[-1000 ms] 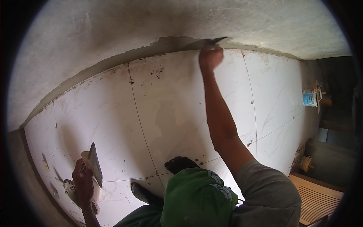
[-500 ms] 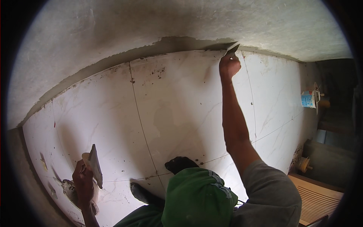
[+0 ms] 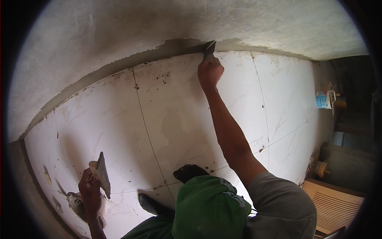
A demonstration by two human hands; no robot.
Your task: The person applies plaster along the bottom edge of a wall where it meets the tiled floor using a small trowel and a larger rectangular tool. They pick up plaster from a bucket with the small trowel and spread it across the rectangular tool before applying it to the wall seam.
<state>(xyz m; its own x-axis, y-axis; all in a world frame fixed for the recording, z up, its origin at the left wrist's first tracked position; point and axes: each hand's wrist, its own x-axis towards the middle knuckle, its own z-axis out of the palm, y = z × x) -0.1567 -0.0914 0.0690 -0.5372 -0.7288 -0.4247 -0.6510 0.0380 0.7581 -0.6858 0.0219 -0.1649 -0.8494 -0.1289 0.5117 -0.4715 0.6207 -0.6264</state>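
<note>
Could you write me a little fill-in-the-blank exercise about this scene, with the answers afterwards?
The person's ____ hand holds a dark-bladed tool near the foot of the wall.
The other hand holds a flat tool toward the picture's ____ side.
The floor tiles are mostly ____.
The striped cloth at the lower edge is ____.

Missing words: right; left; white; green.

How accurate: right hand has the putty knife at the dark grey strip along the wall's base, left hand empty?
Left hand isn't empty: head view shows it holding a flat float. Right hand does have the putty knife at the strip.
</note>
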